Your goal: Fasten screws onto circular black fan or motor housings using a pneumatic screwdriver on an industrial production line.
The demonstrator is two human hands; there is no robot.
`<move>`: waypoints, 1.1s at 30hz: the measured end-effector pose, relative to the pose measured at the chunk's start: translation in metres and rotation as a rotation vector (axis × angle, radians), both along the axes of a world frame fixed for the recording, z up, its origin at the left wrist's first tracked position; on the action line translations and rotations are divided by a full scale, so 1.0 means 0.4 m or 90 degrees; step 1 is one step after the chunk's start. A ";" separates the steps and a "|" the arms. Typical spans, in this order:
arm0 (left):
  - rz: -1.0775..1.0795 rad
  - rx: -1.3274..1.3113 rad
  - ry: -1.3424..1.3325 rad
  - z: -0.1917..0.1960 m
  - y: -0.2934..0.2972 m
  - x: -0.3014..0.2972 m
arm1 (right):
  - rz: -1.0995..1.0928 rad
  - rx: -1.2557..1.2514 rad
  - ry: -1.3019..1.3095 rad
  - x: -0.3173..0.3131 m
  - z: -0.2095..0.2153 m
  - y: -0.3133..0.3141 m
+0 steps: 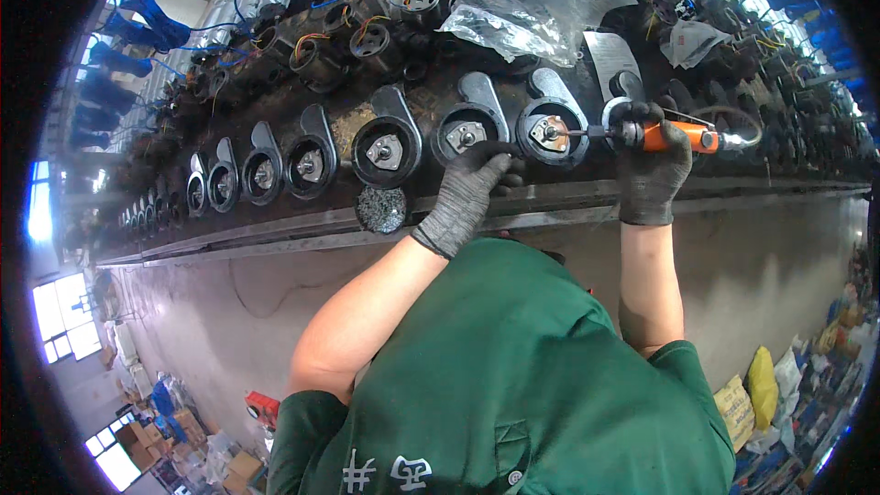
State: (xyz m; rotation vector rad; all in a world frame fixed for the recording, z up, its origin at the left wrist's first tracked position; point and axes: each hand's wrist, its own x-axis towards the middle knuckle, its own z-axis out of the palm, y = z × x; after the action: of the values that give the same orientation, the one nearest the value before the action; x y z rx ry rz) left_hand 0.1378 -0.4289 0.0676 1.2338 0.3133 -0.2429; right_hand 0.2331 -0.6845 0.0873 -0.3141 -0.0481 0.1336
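My right hand, in a grey glove, is closed around an orange power screwdriver held sideways. Its long bit points left into a round black metal housing with a light diamond-shaped plate inside; the bit's tip meets the plate. Between this housing and the neighbouring housing on its left is my gloved left hand. Its fingers are curled with the tips together near the rims; whatever they pinch is too small to make out. A round dish of small screws sits left of that hand.
More housings stretch in a row to the left along the bench edge. Behind them are motor casings with coloured wires, a clear plastic bag and a paper sheet. A hose trails from the screwdriver.
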 end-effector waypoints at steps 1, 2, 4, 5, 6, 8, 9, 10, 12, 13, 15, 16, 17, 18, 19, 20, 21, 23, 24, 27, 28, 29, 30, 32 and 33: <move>-0.002 0.000 0.000 0.007 -0.005 0.000 | 0.010 0.030 0.048 -0.018 -0.001 -0.001; -0.019 -0.003 -0.013 0.017 -0.010 -0.001 | 0.033 0.082 0.069 -0.033 0.015 0.007; -0.039 -0.007 -0.026 0.037 -0.023 -0.004 | 0.061 0.104 0.070 -0.058 0.035 0.012; -0.045 -0.019 -0.052 0.052 -0.029 -0.006 | 0.090 0.125 0.071 -0.067 0.044 0.016; -0.051 -0.031 -0.078 0.058 -0.034 -0.008 | 0.038 0.137 0.116 -0.074 0.052 0.026; -0.059 -0.041 -0.080 0.057 -0.039 -0.010 | 0.056 0.168 0.106 -0.088 0.057 0.033; -0.065 -0.050 -0.081 0.060 -0.041 -0.012 | 0.076 0.199 0.095 -0.093 0.057 0.033; -0.065 -0.048 -0.081 0.064 -0.043 -0.017 | 0.076 0.201 0.095 -0.098 0.054 0.030; -0.066 -0.232 -0.005 0.097 -0.053 -0.026 | 0.064 0.151 0.126 -0.107 0.051 0.021; -0.068 -0.232 -0.005 0.107 -0.055 -0.028 | 0.062 0.151 0.125 -0.113 0.053 0.018; -0.095 -0.185 0.009 0.124 -0.053 -0.039 | 0.025 0.127 0.131 -0.126 0.059 0.023; -0.095 -0.184 0.009 0.136 -0.052 -0.044 | 0.025 0.128 0.131 -0.133 0.065 0.026; -0.091 -0.239 0.019 0.150 -0.053 -0.052 | 0.059 0.164 0.127 -0.142 0.076 0.027; -0.088 -0.294 0.028 0.157 -0.054 -0.057 | 0.092 0.199 0.122 -0.150 0.082 0.025; -0.091 -0.294 0.028 0.149 -0.056 -0.061 | 0.090 0.199 0.121 -0.156 0.077 0.020; -0.105 -0.293 0.001 0.142 -0.057 -0.064 | 0.093 0.175 0.128 -0.162 0.072 0.018; -0.120 -0.292 -0.027 0.139 -0.058 -0.068 | 0.096 0.150 0.134 -0.168 0.071 0.015; -0.104 -0.230 -0.004 0.154 -0.082 -0.076 | 0.109 0.163 0.108 -0.190 0.073 0.025; -0.085 -0.169 0.018 0.163 -0.093 -0.079 | 0.038 0.115 0.129 -0.203 0.074 0.034; -0.114 0.030 -0.007 0.158 -0.092 -0.088 | 0.013 0.062 0.126 -0.239 0.076 0.046; -0.077 0.043 -0.011 0.142 -0.093 -0.090 | 0.014 0.059 0.131 -0.251 0.081 0.056; -0.081 0.046 -0.014 0.138 -0.093 -0.092 | 0.015 0.056 0.136 -0.259 0.081 0.060; -0.059 0.031 -0.021 0.137 -0.091 -0.094 | 0.085 0.025 0.079 -0.261 0.058 0.047; -0.040 0.018 -0.031 0.138 -0.091 -0.096 | 0.057 0.001 0.063 -0.288 0.055 0.050; -0.024 0.003 -0.026 0.135 -0.089 -0.096 | 0.034 -0.024 0.049 -0.303 0.058 0.061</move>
State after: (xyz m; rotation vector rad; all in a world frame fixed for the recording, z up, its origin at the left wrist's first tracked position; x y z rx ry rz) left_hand 0.0995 -0.4646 0.1215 1.2481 0.2553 -0.2485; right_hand 0.1120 -0.6603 0.1106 -0.3459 0.0233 0.1991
